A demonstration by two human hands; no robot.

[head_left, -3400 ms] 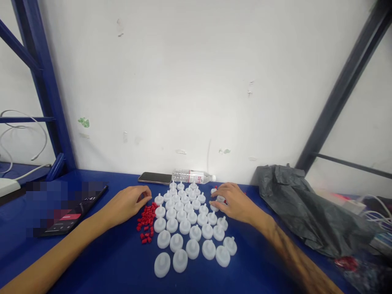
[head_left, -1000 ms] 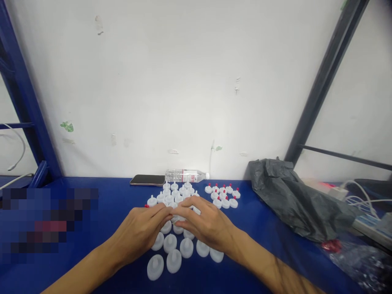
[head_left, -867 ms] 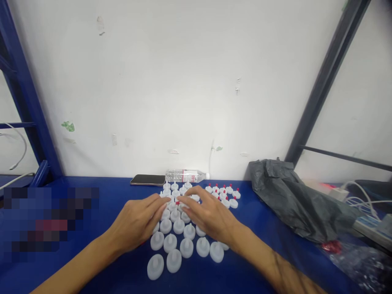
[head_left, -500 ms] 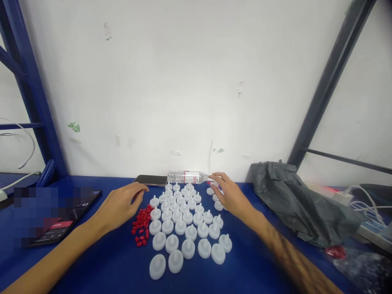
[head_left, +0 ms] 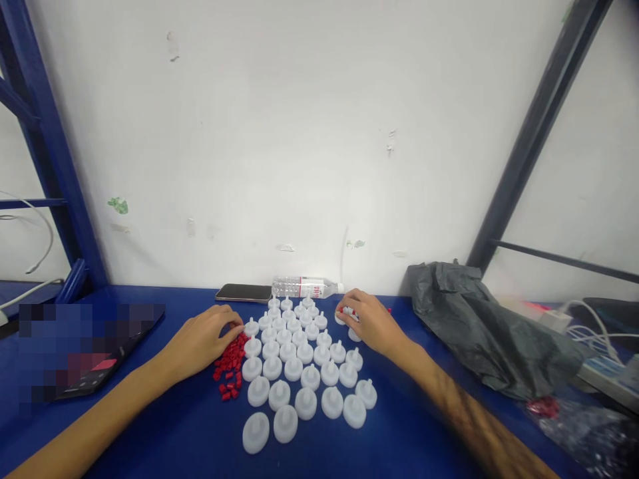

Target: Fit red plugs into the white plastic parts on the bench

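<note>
White round caps (head_left: 293,369) with upright nozzles stand in a broad group on the blue table. Along its left side lies a pile of small red caps (head_left: 232,359). My left hand (head_left: 202,339) is at the top of this pile, thumb and forefinger pinched together; what is between the fingertips is hidden. To the right of the group, my right hand (head_left: 373,324) reaches over some white caps with red tips and partly covers them. Its fingers are closed at a red-tipped nozzle cap (head_left: 340,318) on the table.
A clear plastic bottle (head_left: 307,287) lies by the wall, with a dark phone (head_left: 243,293) beside it. Another phone (head_left: 107,362), partly pixelated, rests at the left. At the right are a grey plastic bag (head_left: 479,326) and a power strip (head_left: 612,379) with cables.
My hands worked together over the white caps about a second ago, then parted. Since half a second ago, my left hand has lowered onto the red pile and my right hand has come down slightly.
</note>
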